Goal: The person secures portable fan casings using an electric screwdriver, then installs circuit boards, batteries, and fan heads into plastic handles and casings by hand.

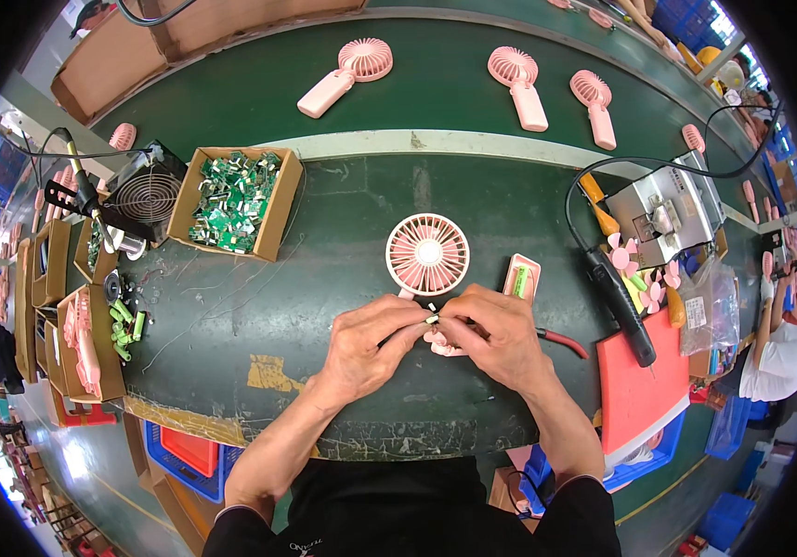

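Observation:
A pink handheld fan (427, 254) lies face up just beyond my hands, its round grille whole in view. My left hand (368, 343) and my right hand (499, 332) meet below it, thumbs and fingertips closed together. Between their fingertips is a small white part (432, 319) with a dark bit; its exact kind is too small to make out. Pale pink plastic pieces (443, 344) show under the fingers, partly hidden. Beside my right hand lies an open pink handle shell (521, 277) with a green cell inside. Red-handled pliers (566, 343) stick out from beneath that hand.
A cardboard box (273, 209) of green circuit boards stands at the back left, near a soldering iron (83, 172) and loose green cells (124, 330). To the right are a black electric screwdriver (621, 311) and a red sheet (642, 381). Several fans (516, 74) lie on the conveyor.

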`<state>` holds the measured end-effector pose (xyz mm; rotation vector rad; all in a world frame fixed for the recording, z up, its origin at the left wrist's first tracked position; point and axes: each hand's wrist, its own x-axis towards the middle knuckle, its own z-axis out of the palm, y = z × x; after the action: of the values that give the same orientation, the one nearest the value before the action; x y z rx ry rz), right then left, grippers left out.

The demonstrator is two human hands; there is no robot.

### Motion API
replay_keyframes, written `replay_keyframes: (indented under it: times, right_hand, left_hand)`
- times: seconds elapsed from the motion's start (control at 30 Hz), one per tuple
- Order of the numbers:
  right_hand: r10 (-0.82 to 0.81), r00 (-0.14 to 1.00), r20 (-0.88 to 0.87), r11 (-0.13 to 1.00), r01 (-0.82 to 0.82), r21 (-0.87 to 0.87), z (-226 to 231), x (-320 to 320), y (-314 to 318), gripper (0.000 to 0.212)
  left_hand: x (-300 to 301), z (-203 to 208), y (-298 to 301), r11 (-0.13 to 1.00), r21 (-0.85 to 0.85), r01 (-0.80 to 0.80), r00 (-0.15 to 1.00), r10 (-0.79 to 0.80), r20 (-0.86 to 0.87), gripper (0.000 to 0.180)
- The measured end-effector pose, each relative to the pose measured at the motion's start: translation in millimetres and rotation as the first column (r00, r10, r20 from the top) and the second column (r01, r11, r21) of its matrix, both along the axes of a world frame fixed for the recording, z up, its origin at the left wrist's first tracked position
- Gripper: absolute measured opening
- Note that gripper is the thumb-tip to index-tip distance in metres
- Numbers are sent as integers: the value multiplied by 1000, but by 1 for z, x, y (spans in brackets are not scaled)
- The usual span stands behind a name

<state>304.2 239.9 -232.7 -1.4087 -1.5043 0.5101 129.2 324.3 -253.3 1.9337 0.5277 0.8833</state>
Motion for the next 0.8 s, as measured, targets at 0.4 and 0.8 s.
replay_keyframes:
  times: [0.4, 0.8]
  right_hand:
    - [40, 935, 352, 985, -97, 146, -6, 3, -3, 11]
    - [92, 923, 374, 986, -137, 97, 0, 3, -4, 12]
  left_hand:
    - [-1, -3, -2, 999, 47, 1, 1000, -1, -10, 14]
    - [-3, -4, -3, 999, 49, 17, 1000, -17, -14, 12]
